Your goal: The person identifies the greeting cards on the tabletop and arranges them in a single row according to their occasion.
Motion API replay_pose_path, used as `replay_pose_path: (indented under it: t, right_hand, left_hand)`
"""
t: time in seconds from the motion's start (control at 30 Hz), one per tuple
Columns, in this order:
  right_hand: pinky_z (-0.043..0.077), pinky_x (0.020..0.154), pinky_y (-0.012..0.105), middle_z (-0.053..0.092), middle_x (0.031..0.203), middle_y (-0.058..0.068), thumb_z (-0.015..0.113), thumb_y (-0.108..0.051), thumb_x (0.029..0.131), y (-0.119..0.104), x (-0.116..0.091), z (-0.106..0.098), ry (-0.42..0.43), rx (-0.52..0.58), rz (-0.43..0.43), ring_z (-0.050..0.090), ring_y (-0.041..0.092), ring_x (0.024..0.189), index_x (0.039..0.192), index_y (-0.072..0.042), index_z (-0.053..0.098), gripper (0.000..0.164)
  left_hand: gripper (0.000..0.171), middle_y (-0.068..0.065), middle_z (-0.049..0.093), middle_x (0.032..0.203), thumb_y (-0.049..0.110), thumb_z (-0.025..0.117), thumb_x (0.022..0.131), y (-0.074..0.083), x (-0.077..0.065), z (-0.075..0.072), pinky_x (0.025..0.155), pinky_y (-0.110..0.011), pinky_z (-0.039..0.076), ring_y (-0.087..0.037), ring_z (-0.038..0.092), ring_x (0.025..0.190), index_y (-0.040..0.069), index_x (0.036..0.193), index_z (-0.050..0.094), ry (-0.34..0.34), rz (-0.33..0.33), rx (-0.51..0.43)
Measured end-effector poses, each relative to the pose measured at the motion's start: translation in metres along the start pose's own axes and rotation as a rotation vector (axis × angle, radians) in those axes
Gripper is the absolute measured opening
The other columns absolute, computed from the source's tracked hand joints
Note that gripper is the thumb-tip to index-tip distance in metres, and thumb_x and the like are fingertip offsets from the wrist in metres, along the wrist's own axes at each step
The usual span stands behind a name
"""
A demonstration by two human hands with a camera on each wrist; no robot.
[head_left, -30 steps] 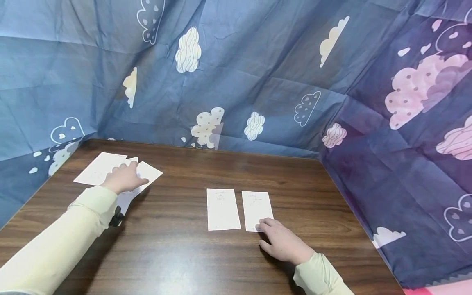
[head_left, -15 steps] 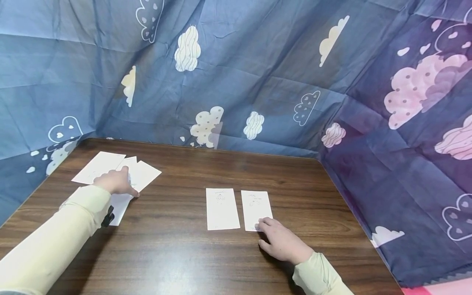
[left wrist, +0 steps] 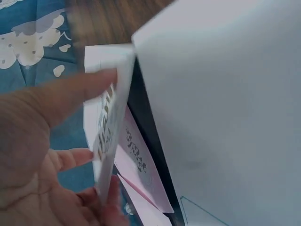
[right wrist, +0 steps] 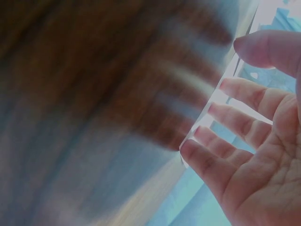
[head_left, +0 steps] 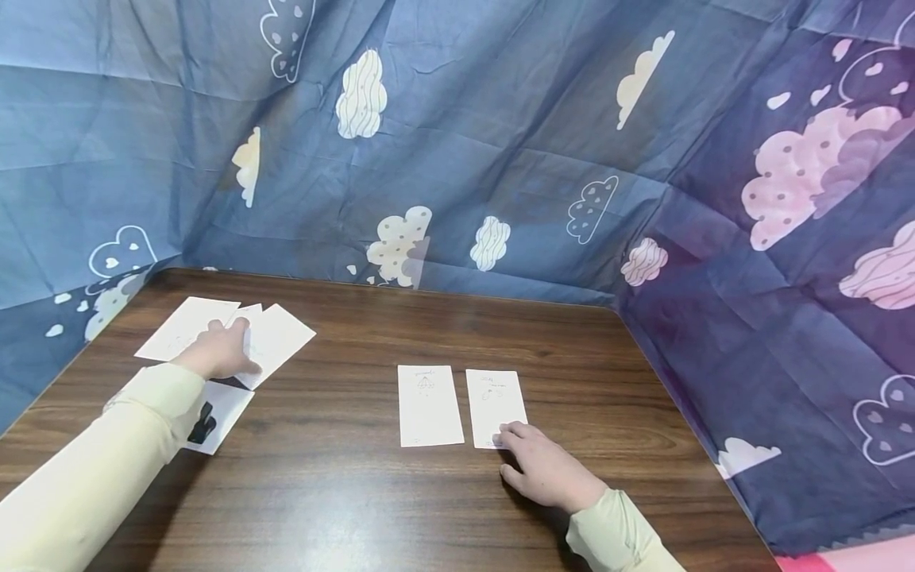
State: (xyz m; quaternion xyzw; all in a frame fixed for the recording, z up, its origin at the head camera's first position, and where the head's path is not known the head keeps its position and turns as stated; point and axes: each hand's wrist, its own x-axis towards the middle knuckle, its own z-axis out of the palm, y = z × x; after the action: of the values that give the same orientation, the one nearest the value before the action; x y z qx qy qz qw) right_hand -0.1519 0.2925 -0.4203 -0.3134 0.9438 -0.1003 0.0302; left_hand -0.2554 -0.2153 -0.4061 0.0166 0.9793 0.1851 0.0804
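Head view shows a messy bunch of white cards (head_left: 280, 340), at least four, on the left side of the brown worktop (head_left: 357, 477). Some lap over others. The left hand (head_left: 218, 349) touches a card with curly writing (left wrist: 109, 117); I cannot tell if its grip pinches it. Nearer the middle, the left card (head_left: 431, 409) and the right card (head_left: 495, 407) lie flat, side by side. The right hand (head_left: 546, 467), fingers spread, touches the right one. That pair looks done; the bunch seems left to sort. Behind hangs a blue cloud cloth (head_left: 443, 119).
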Motion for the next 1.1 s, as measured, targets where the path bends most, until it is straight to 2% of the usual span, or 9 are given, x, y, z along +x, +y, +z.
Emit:
replay_pose_path:
  t: [0.13, 0.23, 0.3, 0.47, 0.6, 0.7, 0.87, 1.0, 1.1]
  right_hand:
    - [0.048, 0.102, 0.053, 0.062, 0.127, 0.022, 0.070, -0.010, 0.092, 0.000, 0.000, 0.000, 0.007, -0.003, -0.005, 0.060, 0.039, 0.119, 0.120, 0.003, 0.067, 0.030]
    - [0.048, 0.101, 0.053, 0.063, 0.125, 0.021, 0.070, -0.009, 0.092, 0.000, 0.000, 0.001, 0.015, -0.010, -0.017, 0.061, 0.038, 0.118, 0.119, 0.003, 0.068, 0.030]
    - [0.048, 0.101, 0.052, 0.063, 0.125, 0.020, 0.070, -0.009, 0.092, 0.001, 0.000, 0.001, 0.021, -0.015, -0.024, 0.061, 0.038, 0.118, 0.119, 0.003, 0.068, 0.030]
    - [0.048, 0.101, 0.052, 0.063, 0.124, 0.021, 0.070, -0.009, 0.092, 0.000, 0.000, 0.001, 0.024, -0.021, -0.030, 0.061, 0.038, 0.117, 0.119, 0.003, 0.067, 0.030]
    - [0.048, 0.102, 0.053, 0.063, 0.125, 0.022, 0.070, -0.009, 0.092, 0.000, -0.001, 0.000, 0.019, -0.015, -0.019, 0.061, 0.039, 0.118, 0.119, 0.004, 0.067, 0.030]
    - [0.048, 0.102, 0.053, 0.063, 0.126, 0.023, 0.070, -0.009, 0.092, -0.001, -0.001, -0.001, 0.014, -0.014, -0.015, 0.061, 0.039, 0.119, 0.119, 0.004, 0.067, 0.030]
    - [0.048, 0.102, 0.053, 0.063, 0.126, 0.022, 0.070, -0.009, 0.092, -0.001, -0.001, -0.001, 0.011, -0.015, -0.013, 0.061, 0.039, 0.119, 0.119, 0.004, 0.067, 0.030]
    - [0.048, 0.102, 0.053, 0.063, 0.125, 0.022, 0.070, -0.009, 0.092, -0.001, -0.001, 0.000, 0.012, -0.009, -0.012, 0.061, 0.039, 0.119, 0.119, 0.004, 0.067, 0.030]
    - [0.048, 0.102, 0.053, 0.063, 0.126, 0.022, 0.070, -0.009, 0.092, 0.000, 0.000, 0.001, 0.015, -0.009, -0.013, 0.061, 0.039, 0.119, 0.119, 0.004, 0.067, 0.030]
  left_hand:
    - [0.072, -0.052, 0.039, 0.123, 0.003, 0.064, 0.085, -0.002, 0.004, 0.000, 0.095, -0.072, 0.043, -0.067, 0.045, 0.115, -0.026, 0.140, 0.027, 0.076, 0.030, -0.018]
    - [0.068, -0.052, 0.040, 0.127, -0.006, 0.051, 0.082, -0.004, 0.007, -0.002, 0.099, -0.069, 0.042, -0.065, 0.046, 0.118, -0.028, 0.142, 0.024, 0.120, 0.043, -0.071]
    - [0.068, -0.050, 0.045, 0.126, -0.008, 0.047, 0.081, -0.005, 0.007, -0.004, 0.097, -0.066, 0.045, -0.061, 0.051, 0.115, -0.029, 0.141, 0.025, 0.157, 0.050, -0.123]
    - [0.058, -0.046, 0.052, 0.120, -0.004, 0.048, 0.085, -0.005, 0.003, -0.008, 0.087, -0.062, 0.048, -0.056, 0.058, 0.103, -0.025, 0.137, 0.033, 0.310, 0.061, -0.242]
    - [0.044, -0.039, 0.057, 0.115, 0.000, 0.052, 0.091, -0.002, -0.001, -0.008, 0.084, -0.059, 0.046, -0.050, 0.058, 0.097, -0.018, 0.129, 0.041, 0.461, 0.077, -0.315]
    - [0.035, -0.034, 0.060, 0.111, 0.002, 0.054, 0.095, 0.002, -0.002, -0.008, 0.083, -0.054, 0.043, -0.045, 0.059, 0.095, -0.014, 0.125, 0.046, 0.547, 0.085, -0.348]
    - [0.026, -0.032, 0.063, 0.106, 0.004, 0.057, 0.098, 0.011, -0.005, -0.011, 0.085, -0.051, 0.044, -0.043, 0.061, 0.096, -0.011, 0.120, 0.056, 0.667, 0.086, -0.410]
    - [0.024, -0.028, 0.066, 0.103, 0.007, 0.059, 0.100, 0.021, -0.006, -0.017, 0.077, -0.035, 0.044, -0.034, 0.060, 0.089, -0.008, 0.117, 0.061, 0.750, 0.097, -0.458]
    - [0.024, -0.025, 0.066, 0.100, 0.010, 0.058, 0.101, 0.030, -0.010, -0.023, 0.072, -0.028, 0.039, -0.026, 0.055, 0.085, -0.008, 0.116, 0.062, 0.766, 0.128, -0.487]
